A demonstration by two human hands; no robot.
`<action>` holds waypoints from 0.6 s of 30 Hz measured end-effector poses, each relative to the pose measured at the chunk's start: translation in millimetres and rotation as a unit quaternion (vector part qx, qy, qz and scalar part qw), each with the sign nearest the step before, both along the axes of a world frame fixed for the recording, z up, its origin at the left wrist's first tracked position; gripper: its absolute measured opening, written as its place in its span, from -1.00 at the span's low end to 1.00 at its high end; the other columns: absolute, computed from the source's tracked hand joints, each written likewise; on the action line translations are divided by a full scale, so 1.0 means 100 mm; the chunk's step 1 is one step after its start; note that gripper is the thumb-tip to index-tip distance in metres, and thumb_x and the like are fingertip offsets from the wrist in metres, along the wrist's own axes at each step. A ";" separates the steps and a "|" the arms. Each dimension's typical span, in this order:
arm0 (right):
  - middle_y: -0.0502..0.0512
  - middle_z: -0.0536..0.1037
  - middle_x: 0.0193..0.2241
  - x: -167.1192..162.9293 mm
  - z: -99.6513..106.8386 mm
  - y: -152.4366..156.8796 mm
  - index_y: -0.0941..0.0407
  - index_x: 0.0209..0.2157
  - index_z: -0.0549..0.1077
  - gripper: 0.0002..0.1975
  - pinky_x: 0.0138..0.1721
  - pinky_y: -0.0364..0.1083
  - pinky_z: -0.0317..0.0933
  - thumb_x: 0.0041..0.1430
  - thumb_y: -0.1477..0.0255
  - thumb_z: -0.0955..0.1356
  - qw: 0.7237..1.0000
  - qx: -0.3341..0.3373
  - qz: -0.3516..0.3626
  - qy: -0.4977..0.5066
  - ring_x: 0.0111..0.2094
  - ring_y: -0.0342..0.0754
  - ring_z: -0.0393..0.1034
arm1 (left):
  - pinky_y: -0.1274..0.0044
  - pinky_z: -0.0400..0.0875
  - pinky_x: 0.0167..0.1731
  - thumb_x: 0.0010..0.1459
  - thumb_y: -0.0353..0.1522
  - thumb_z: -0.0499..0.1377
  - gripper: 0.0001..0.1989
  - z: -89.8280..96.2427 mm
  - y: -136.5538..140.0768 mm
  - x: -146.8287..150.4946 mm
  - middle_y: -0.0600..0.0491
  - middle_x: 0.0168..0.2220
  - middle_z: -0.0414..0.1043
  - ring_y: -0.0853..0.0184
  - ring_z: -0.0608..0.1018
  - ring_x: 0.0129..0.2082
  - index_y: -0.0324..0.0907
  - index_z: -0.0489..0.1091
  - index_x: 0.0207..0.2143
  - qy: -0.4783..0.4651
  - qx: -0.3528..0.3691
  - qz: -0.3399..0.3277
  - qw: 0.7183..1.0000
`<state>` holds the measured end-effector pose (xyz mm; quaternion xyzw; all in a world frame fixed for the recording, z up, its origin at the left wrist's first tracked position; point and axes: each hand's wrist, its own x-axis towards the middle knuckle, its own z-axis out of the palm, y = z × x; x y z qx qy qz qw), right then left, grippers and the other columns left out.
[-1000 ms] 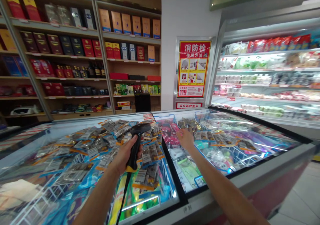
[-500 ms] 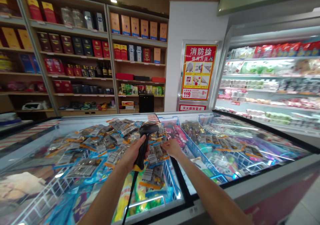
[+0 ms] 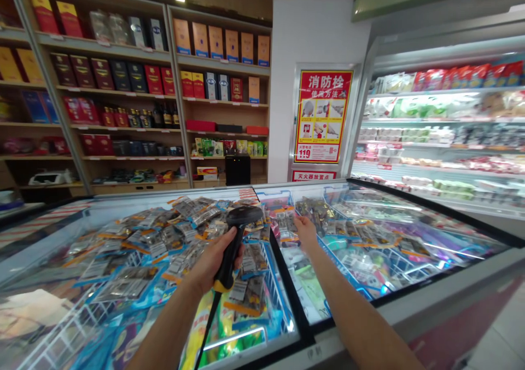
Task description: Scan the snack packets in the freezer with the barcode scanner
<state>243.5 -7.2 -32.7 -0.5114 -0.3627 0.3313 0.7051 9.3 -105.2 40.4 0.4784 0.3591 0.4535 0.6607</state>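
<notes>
My left hand (image 3: 215, 256) is wrapped round the handle of a black and yellow barcode scanner (image 3: 243, 217), whose cable hangs down toward me. To its right, my right hand (image 3: 307, 231) pinches the edge of a small snack packet (image 3: 284, 220) with orange and blue trim, above the right-hand glass. Similar packets (image 3: 133, 283) lie heaped on the left glass of the chest freezer (image 3: 315, 334), around and under the scanner. A row of the same packets (image 3: 365, 232) rests on the right glass.
Wire baskets (image 3: 65, 331) and bagged frozen goods show through the glass. A black frame bar (image 3: 283, 266) divides the two panes. Behind stand shelves (image 3: 223, 63) of boxed bottles, a red fire-hydrant poster (image 3: 324, 117) and a lit refrigerated display (image 3: 443, 122).
My right hand has moved right, from the left heap across the dividing bar, with a packet in its fingers. My left hand still holds the scanner in nearly the same place.
</notes>
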 end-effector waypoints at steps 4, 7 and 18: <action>-0.07 0.37 -0.68 0.06 -0.01 0.03 0.17 -0.53 0.34 -0.72 -0.53 -0.16 0.15 -0.35 0.29 0.33 0.997 0.025 -0.044 0.060 -0.59 -0.16 0.25 | 0.66 0.18 -0.72 -0.06 -0.12 0.05 -0.66 -0.02 -0.03 0.04 0.12 -0.65 0.27 0.51 0.32 -0.72 -0.26 0.26 -0.49 0.021 -0.002 -0.014 1.000; -0.08 0.37 -0.69 0.06 -0.02 0.04 0.17 -0.55 0.34 -0.73 -0.53 -0.16 0.15 -0.37 0.30 0.34 0.995 0.036 -0.056 0.078 -0.59 -0.16 0.25 | 0.65 0.19 -0.72 -0.07 -0.10 0.05 -0.62 -0.02 -0.04 0.07 0.09 -0.65 0.28 0.51 0.31 -0.72 -0.28 0.25 -0.57 0.045 0.005 -0.026 0.999; 0.00 0.42 -0.62 0.09 -0.07 0.07 0.19 -0.49 0.36 -0.73 -0.47 -0.15 0.18 -0.29 0.30 0.29 0.996 0.022 -0.088 0.023 -0.53 -0.11 0.31 | 0.65 0.17 -0.73 -0.09 -0.12 0.08 -0.67 0.01 -0.08 0.08 0.11 -0.65 0.28 0.51 0.30 -0.73 -0.25 0.26 -0.51 0.008 -0.002 -0.041 0.999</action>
